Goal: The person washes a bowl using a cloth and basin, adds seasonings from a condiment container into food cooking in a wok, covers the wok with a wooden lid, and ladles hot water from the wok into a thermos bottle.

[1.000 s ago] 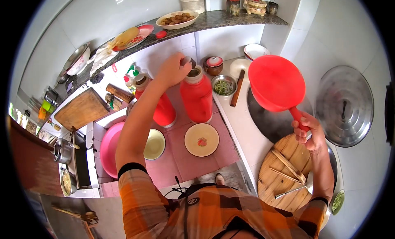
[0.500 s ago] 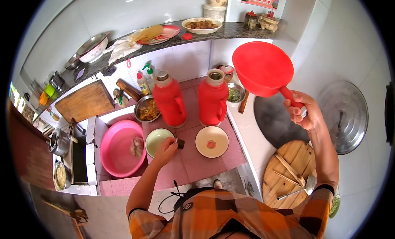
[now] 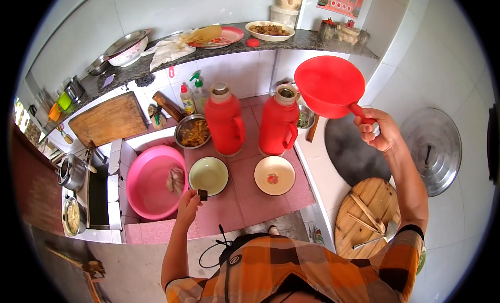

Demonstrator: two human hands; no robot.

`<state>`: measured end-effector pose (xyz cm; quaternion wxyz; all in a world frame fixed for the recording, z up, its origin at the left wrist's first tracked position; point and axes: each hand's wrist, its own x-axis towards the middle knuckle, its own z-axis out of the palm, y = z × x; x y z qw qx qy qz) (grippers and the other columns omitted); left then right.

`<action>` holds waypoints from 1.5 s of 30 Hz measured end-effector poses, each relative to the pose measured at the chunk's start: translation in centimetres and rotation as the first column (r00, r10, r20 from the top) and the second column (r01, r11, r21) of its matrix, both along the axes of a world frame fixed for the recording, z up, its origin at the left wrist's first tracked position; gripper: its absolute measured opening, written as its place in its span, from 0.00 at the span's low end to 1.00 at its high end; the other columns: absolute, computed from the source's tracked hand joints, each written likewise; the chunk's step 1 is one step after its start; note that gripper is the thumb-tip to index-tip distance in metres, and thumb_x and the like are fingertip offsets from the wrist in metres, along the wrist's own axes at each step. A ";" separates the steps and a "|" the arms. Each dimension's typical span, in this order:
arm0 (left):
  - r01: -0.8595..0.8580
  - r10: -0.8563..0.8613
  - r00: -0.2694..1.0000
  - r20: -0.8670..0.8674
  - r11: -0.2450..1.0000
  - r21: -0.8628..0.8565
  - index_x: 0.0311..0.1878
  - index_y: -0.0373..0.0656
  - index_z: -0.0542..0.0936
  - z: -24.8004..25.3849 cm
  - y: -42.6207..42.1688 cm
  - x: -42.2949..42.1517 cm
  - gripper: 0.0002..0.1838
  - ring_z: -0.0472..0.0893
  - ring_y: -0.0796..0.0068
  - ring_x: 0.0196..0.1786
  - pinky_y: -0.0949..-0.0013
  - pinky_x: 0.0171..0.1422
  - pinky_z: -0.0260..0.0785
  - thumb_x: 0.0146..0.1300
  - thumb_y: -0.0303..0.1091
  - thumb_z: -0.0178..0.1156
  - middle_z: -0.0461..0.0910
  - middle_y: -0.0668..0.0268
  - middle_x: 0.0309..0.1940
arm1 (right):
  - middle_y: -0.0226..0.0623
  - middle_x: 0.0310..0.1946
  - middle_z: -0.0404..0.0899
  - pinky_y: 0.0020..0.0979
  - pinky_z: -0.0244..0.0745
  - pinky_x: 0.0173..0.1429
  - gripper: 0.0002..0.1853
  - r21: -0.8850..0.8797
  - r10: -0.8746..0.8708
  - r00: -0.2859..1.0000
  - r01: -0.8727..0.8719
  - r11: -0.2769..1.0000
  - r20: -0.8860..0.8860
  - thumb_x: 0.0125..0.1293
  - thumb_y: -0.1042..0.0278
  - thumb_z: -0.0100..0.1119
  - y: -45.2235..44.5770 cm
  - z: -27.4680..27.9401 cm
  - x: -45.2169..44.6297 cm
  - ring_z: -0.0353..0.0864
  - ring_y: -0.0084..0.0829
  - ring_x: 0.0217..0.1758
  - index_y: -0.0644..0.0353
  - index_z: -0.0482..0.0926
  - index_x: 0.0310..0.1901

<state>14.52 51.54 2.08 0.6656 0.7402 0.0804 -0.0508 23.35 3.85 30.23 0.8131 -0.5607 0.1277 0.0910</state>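
My right hand (image 3: pixel 376 130) is closed round the handle of a red plastic water dipper (image 3: pixel 330 87), raised at the right of the pink-tiled counter. Between the fingers of my left hand (image 3: pixel 188 205) is a small dark brown stopper (image 3: pixel 202 194), near the front rim of a pale green bowl (image 3: pixel 209 174). Behind the bowls stand two red thermos flasks, the left flask (image 3: pixel 224 120) with a metallic top and the right flask (image 3: pixel 278 123) with its mouth uncovered. In front of the right flask sits a cream bowl with a flower (image 3: pixel 284 180).
A pink basin (image 3: pixel 136 183) holds water and a pale cloth-like lump. Steam rises from a large wok (image 3: pixel 349 152) on the right, beside a round wooden board (image 3: pixel 346 227) with utensils and a metal lid (image 3: pixel 442 146). A bowl of yellowish food (image 3: pixel 194 132) is behind the green bowl.
My left hand has moved back toward me and left with the stopper, off the green bowl. My right hand still holds the dipper up; the view has shifted slightly.
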 end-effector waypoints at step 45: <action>0.393 -0.372 0.918 0.137 0.898 -0.196 0.44 0.37 0.70 3.9 -10.4 0.2 0.10 0.71 0.83 0.36 0.77 0.43 0.65 0.60 0.28 0.51 0.72 0.70 0.34 | 0.35 0.25 0.70 0.17 0.55 0.16 0.05 -0.088 -0.028 1.000 0.027 0.996 -0.001 0.63 0.73 0.48 -0.3 0.7 2.4 0.64 0.16 0.17 0.63 0.68 0.39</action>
